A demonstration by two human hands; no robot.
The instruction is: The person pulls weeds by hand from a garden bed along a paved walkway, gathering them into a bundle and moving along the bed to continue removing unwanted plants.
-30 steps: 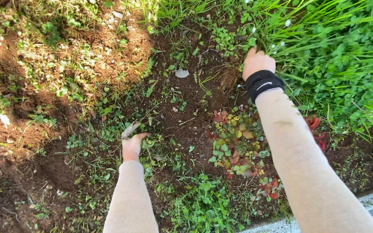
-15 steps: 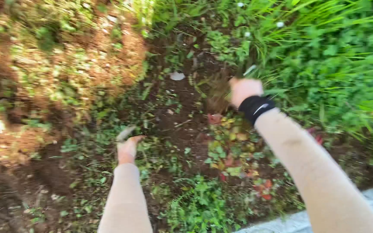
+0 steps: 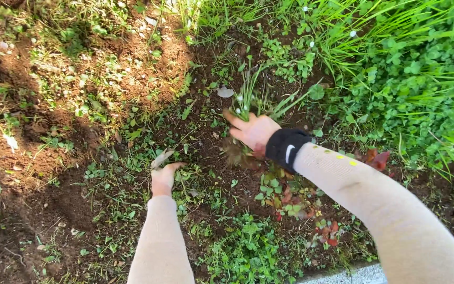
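My right hand point(image 3: 255, 132) is closed around a clump of grass point(image 3: 252, 97) with a dark root ball point(image 3: 236, 154) hanging below the fist, held just above the bare soil. A black band sits on that wrist. My left hand point(image 3: 164, 176) rests lower on the ground among small weeds, fingers curled down, with a pale dry leaf point(image 3: 161, 158) at its fingertips. I cannot tell whether the left hand grips anything.
Dark loose soil point(image 3: 53, 210) spreads to the left and centre. Dense clover and long grass point(image 3: 411, 79) fill the right. Reddish low plants point(image 3: 327, 231) grow under my right forearm. A pale stone curb point(image 3: 363, 273) runs along the bottom right.
My right hand has come back from the tall grass toward me, now holding a pulled clump with roots. My left hand has stayed on the ground.
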